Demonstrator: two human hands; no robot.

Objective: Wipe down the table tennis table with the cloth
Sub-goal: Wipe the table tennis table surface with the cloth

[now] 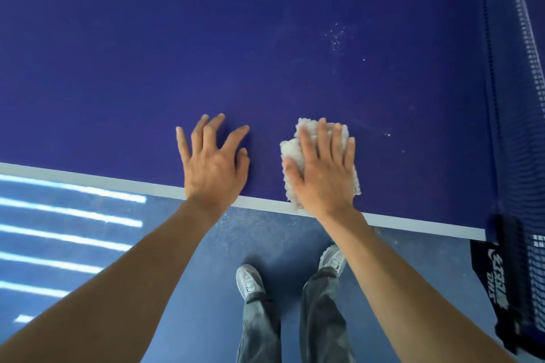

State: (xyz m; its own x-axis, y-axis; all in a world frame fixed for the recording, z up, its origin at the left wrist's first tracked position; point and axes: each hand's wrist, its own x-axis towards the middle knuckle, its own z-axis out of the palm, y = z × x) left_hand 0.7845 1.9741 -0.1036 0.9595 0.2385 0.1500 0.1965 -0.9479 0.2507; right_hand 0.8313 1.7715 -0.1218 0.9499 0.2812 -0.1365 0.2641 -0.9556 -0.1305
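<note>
Pressing fluffy off-white cloth (292, 150) flat-fingered, right hand (323, 174); left hand (212, 168) splayed bare on table (265, 38).

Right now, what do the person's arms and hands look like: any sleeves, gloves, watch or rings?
Both are bare. The left hand and right hand wear no gloves, and no ring shows. The left forearm and right forearm are uncovered down to the frame's edge: no sleeve, watch or band in view. Below them are grey trousers and light grey shoes.
</note>
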